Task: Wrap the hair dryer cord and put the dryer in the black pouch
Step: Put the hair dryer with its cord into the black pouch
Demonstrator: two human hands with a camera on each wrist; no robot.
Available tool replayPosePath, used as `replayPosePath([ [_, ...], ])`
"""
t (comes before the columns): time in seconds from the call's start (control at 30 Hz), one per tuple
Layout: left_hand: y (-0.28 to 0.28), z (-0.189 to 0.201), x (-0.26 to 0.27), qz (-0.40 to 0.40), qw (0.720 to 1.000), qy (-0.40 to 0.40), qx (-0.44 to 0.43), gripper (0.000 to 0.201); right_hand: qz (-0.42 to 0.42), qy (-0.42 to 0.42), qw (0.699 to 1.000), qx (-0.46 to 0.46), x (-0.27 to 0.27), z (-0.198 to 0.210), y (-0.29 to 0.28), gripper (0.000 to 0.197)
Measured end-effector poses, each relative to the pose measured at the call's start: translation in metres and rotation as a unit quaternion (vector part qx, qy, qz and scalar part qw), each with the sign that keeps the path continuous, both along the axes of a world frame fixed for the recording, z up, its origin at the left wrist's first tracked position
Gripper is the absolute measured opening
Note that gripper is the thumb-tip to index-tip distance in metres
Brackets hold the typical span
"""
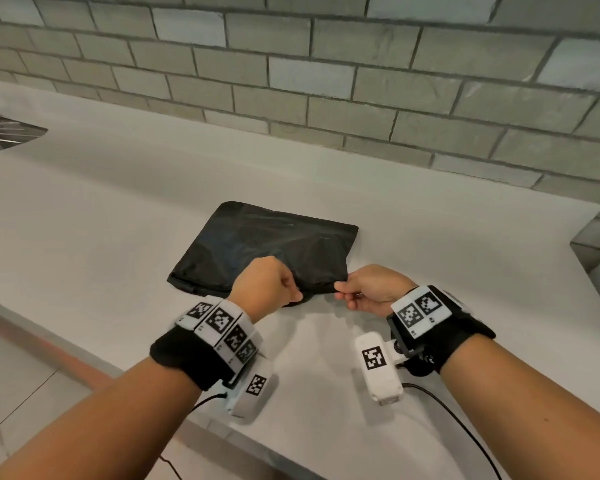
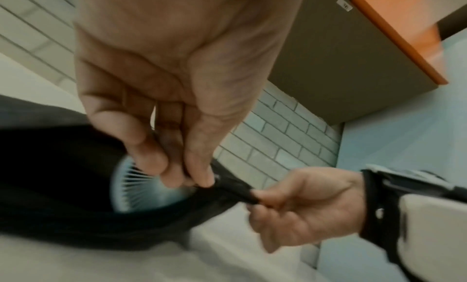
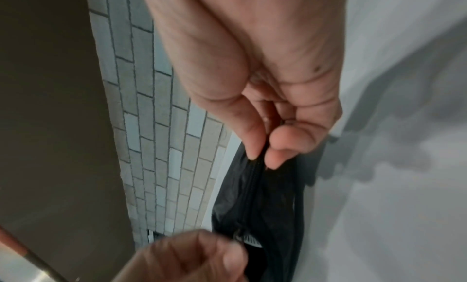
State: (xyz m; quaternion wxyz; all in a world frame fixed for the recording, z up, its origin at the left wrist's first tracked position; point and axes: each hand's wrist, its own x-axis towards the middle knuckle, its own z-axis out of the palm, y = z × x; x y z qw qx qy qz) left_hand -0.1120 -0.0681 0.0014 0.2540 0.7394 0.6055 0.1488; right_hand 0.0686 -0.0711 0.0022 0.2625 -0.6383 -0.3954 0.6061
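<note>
The black pouch (image 1: 267, 247) lies near the front edge of the pale surface (image 1: 118, 188), roughly midway along it, its open or zippered side turned toward the person. Inside it, in both wrist views, a round pale grille with fine radial vanes (image 2: 141, 188) shows through the mouth; this looks like the back end of the hair dryer, so the dryer appears to be already in the pouch. The cord is not visible anywhere, presumably tucked in with it.

The left hand (image 1: 264, 285) pinches something small at the pouch's near edge between thumb and curled fingers (image 2: 199, 178), most likely the zipper pull, though blur keeps that from being certain. The right hand (image 1: 371, 289) pinches the near right corner of the pouch, thumb against forefinger (image 3: 255, 146), drawing the edge taut between the two hands.

The step in hand seems to be closing the pouch, the last of the task. The next move would call for the right hand to keep the corner anchored while the left draws the pull along the edge, keeping the fabric flat so nothing snags on the grille.

Behind the surface runs a grey tiled wall (image 1: 326, 81), and a sink (image 1: 4, 133) sits at the far left corner.
</note>
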Motion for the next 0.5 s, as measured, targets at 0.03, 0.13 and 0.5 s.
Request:
replayPosePath([
  [0.03,0.001,-0.001,-0.009,0.011,1.000,0.009,0.000,0.030,-0.004,-0.001,1.000,-0.001,0.002,0.000,0.000,0.017],
  [0.13,0.006,0.003,-0.048,0.034,0.997,0.066,-0.012,0.021,-0.017,-0.017,1.000,0.002,0.008,-0.003,-0.001,0.018],
  [0.5,0.008,0.000,-0.004,-0.093,0.992,0.019,-0.083,0.033,-0.015,0.046,0.999,-0.020,-0.016,0.002,-0.003,0.007],
])
